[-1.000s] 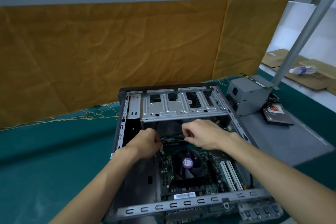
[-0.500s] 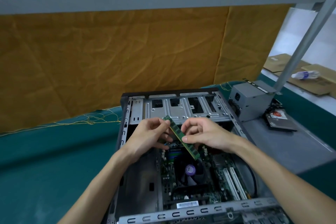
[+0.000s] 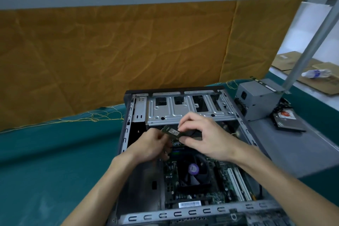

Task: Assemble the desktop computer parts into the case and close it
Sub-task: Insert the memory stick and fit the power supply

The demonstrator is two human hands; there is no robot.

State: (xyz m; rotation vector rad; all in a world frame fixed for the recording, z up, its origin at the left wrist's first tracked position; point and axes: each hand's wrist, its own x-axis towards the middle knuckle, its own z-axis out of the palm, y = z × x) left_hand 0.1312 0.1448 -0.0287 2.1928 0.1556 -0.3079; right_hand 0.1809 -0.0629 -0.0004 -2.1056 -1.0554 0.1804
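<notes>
An open computer case (image 3: 126, 130) lies flat on the teal table, its motherboard (image 3: 223, 176) and black CPU fan (image 3: 193, 169) exposed. Above the board's far end, both hands hold a green RAM stick (image 3: 170, 131) roughly level. My left hand (image 3: 150, 145) pinches its left end; my right hand (image 3: 203, 137) pinches the right part, hiding that end. A silver drive cage (image 3: 185, 110) spans the case's far end.
A grey power supply (image 3: 256, 99) stands right of the case on the grey side panel (image 3: 293, 148), with a flat drive (image 3: 286, 121) beside it. A slanted metal post (image 3: 311, 42) rises at the right. Yellow cloth hangs behind.
The RAM stick came up out of the case a second ago, was held tilted, and now sits lower and more level over the board's far end. Both hands moved with it.
</notes>
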